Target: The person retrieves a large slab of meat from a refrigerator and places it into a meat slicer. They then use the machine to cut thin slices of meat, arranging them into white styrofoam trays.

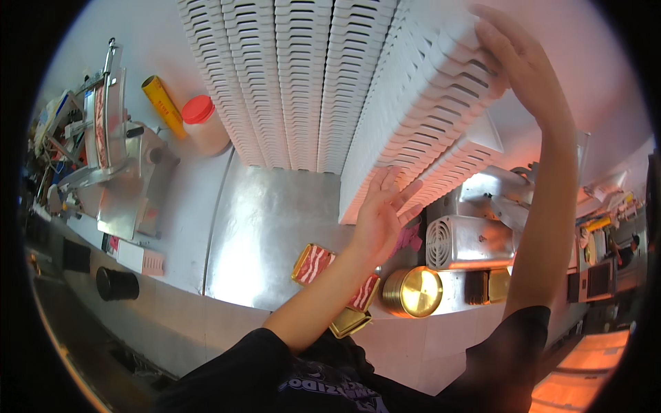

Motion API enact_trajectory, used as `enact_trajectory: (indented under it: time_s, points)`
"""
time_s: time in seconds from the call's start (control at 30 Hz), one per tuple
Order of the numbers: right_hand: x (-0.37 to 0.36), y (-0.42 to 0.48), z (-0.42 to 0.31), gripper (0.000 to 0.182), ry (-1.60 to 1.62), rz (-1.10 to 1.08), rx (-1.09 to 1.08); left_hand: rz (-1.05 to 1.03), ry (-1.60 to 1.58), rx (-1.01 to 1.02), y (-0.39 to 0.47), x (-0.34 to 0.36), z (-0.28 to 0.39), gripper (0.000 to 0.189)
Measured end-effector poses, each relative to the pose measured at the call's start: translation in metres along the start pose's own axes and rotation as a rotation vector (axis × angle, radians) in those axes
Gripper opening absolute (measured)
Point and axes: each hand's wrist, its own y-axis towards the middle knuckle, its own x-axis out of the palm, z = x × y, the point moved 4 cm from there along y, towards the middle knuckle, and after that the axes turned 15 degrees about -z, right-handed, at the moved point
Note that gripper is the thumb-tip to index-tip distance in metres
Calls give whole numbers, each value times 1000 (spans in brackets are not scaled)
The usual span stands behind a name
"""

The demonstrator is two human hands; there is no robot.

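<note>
Tall stacks of white slotted plastic trays [304, 93] rise from the metal counter [258, 222]. My left hand [379, 217] lies with fingers spread against the lower side of the nearest stack [413, 124]. High on that same stack, my right hand [508, 46] is around its upper edge; its fingertips are partly blurred. A shorter stack of the same trays [454, 165] stands just to the right. Below my left forearm are gold-coloured trays holding striped red and white meat slices [312, 263], partly covered by the arm.
A meat slicer [124, 170], a red-lidded jar [206, 126] and a yellow roll [162, 106] are at the left. Round gold plates [413, 291] and a metal machine with a round vent [470, 242] stand at the right. A person [627, 253] is far right.
</note>
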Motion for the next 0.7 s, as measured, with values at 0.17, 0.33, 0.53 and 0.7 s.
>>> enact_trajectory:
  time_s: [0.17, 0.33, 0.53, 0.7]
  points:
    - [6, -3, 0, 46, -97, -83, -183, 14, -219, 168, 9, 1, -40, 51]
    - [7, -20, -17, 48, -321, -86, -232, 46, -346, 249, 18, 7, -57, 47]
    - [-5, -2, 4, 47, -223, -210, -216, 79, -300, 276, 23, -3, -57, 57]
    - [-18, 2, 22, 54, -252, -115, -195, 31, -253, 213, 16, 1, -62, 77]
